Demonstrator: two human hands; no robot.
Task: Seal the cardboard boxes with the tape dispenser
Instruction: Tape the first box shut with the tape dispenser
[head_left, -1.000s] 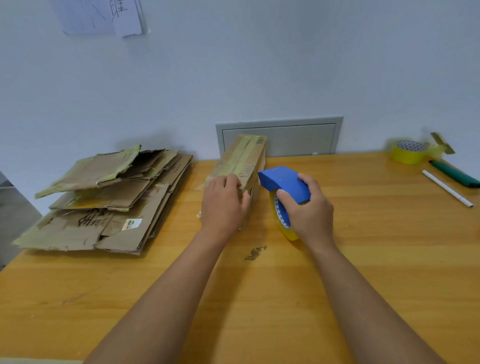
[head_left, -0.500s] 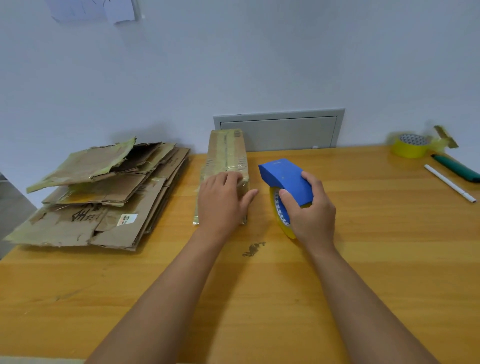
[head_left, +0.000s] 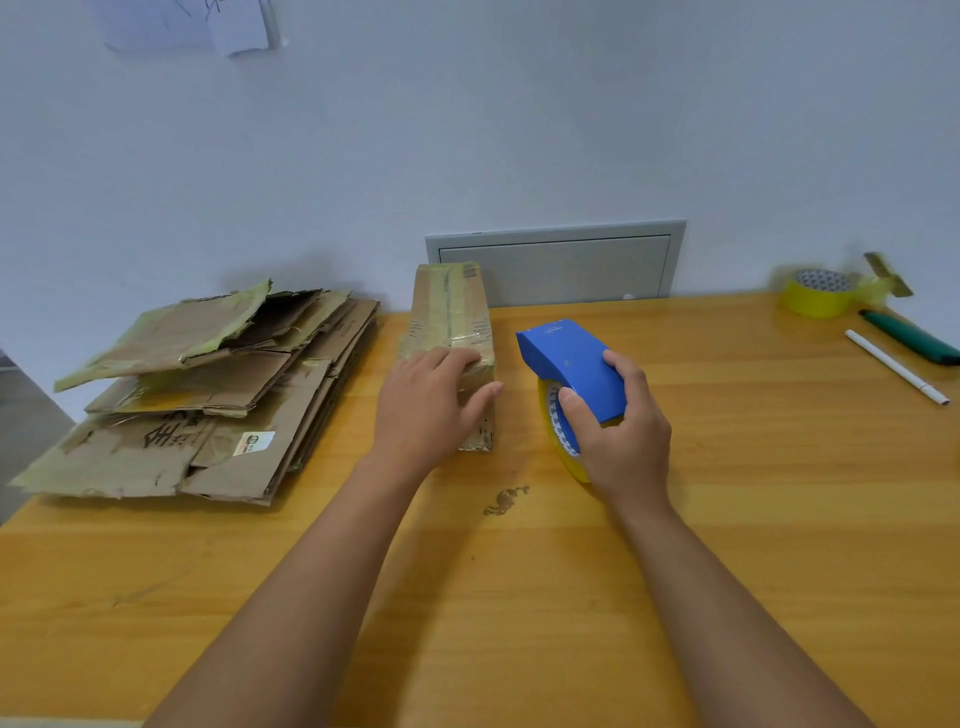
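Items I log from the head camera, one moment only.

1. Long, narrow brown cardboard box wrapped in yellowish clear tape (head_left: 451, 322): lies flat on the orange-brown wooden counter (head_left: 727, 545), its far end near the grey wall panel (head_left: 556, 265).
2. My left hand (head_left: 426, 410): palm down on the near end of the box, fingers fairly straight across its top, thumb along the box's right side; a flat, pressing grip, nothing clenched.
3. Blue plastic tape dispenser with a yellow tape roll (head_left: 571, 369): stands on the counter just right of the box, apart from it.
4. My right hand (head_left: 623, 436): fingers and thumb curled round the dispenser's blue housing, a firm grip on it.
5. Stack of flattened brown cardboard sheets with old tape strips (head_left: 208, 395): left of the box, on the counter.
6. Loose yellow tape roll (head_left: 818, 296): far right corner, a short tail of tape standing up beside it.
7. Dark green pen-like object (head_left: 909, 335) and white pen (head_left: 896, 366): near the roll; I cannot quite tell what the green one is at this range.
8. Torn white paper on the wall (head_left: 228, 26), top left.
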